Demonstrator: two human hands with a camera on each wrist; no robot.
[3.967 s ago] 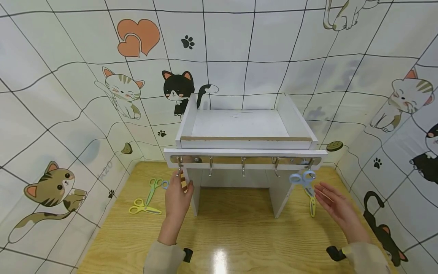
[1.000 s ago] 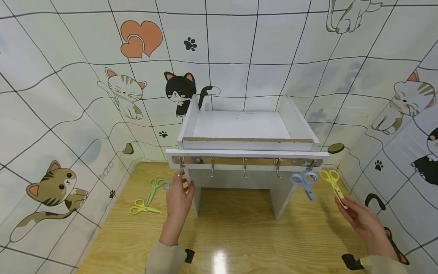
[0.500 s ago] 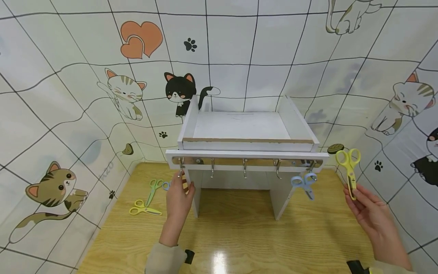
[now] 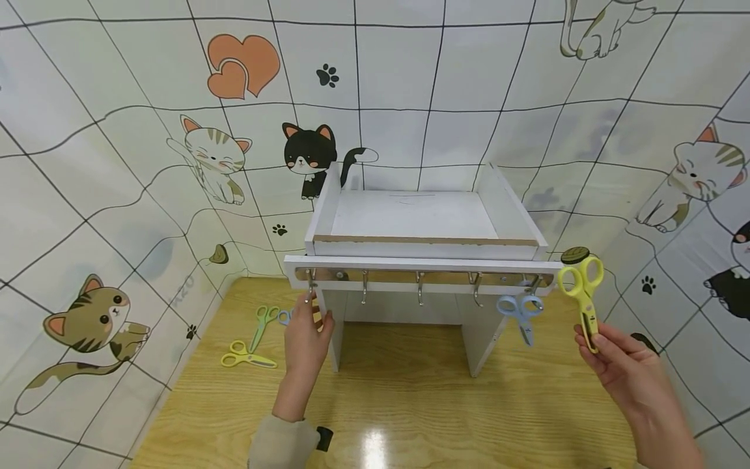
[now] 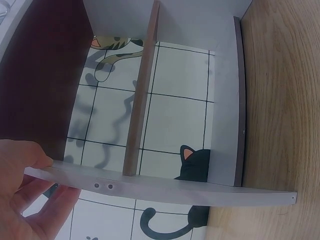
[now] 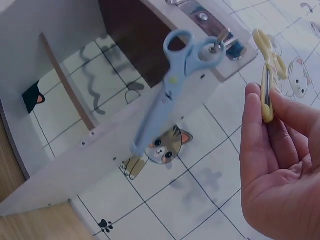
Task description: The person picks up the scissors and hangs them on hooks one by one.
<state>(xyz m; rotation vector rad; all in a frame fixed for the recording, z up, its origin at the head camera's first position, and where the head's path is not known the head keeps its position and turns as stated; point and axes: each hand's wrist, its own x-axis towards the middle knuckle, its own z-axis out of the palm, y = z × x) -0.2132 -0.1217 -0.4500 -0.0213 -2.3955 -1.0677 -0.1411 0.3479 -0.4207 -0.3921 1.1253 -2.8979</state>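
My right hand [image 4: 629, 374] pinches yellow scissors [image 4: 586, 299] by the blade end, handle loops upward, just right of the hook rail. Blue scissors [image 4: 521, 316] hang by one handle loop from the rail's rightmost hook, also plain in the right wrist view. My left hand [image 4: 307, 342] grips the left side panel of a white shelf [image 4: 430, 264]; in the left wrist view the thumb [image 5: 30, 152] lies on one face and fingers on the other. Along the shelf front runs a metal hook rail [image 4: 389, 276] with several hooks.
Left of the shelf, on the wooden table [image 4: 404, 404], lie green scissors [image 4: 260, 326] and another yellow pair [image 4: 249, 355]. A blue handle loop [image 4: 284, 316] shows partly behind my left hand. Cat-patterned walls [image 4: 387, 78] enclose the back and sides.
My right hand has taken the yellow scissors from behind the blue pair, lifted them rightward and turned them upright, then brought them slightly back left. The left hand stays on the side panel.
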